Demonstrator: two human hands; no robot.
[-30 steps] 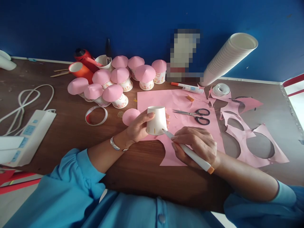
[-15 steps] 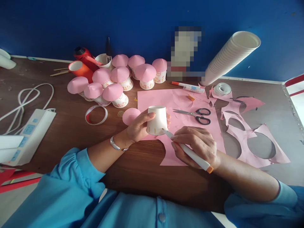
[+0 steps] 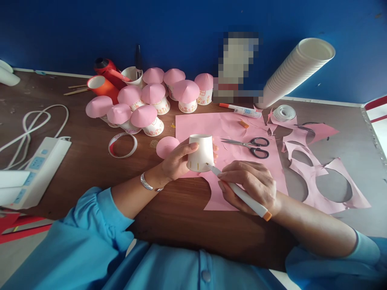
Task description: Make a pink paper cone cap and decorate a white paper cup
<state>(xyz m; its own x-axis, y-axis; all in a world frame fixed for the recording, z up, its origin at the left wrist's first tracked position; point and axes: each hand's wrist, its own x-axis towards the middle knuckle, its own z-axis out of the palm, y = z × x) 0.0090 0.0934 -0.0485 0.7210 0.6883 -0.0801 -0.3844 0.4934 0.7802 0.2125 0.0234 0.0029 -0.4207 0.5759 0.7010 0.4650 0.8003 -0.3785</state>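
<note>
My left hand (image 3: 178, 162) is wrapped round a white paper cup (image 3: 200, 153), held upside down above the table. A few short yellowish-brown strokes stand near the cup's lower rim. In my right hand (image 3: 249, 185) is a white marker pen (image 3: 248, 199) with an orange end, its tip at the cup's lower right side. A pink paper disc or cone (image 3: 167, 147) lies behind my left hand. Beyond it stand several cups with pink cone roofs (image 3: 144, 116), their sides drawn with flowers and windows.
Scissors (image 3: 254, 146) and an orange cap (image 3: 244, 124) lie on pink paper (image 3: 193, 123). Behind are another marker (image 3: 242, 110), a tape roll (image 3: 283, 113) and a tall cup stack (image 3: 298, 72). Cut paper scraps (image 3: 311, 177) spread right; a power strip (image 3: 42, 169) and tape ring (image 3: 122, 145) sit left.
Both hands, the cup and the marker hold almost the same pose, with the marker tip still at the cup. The view has shifted very slightly.
</note>
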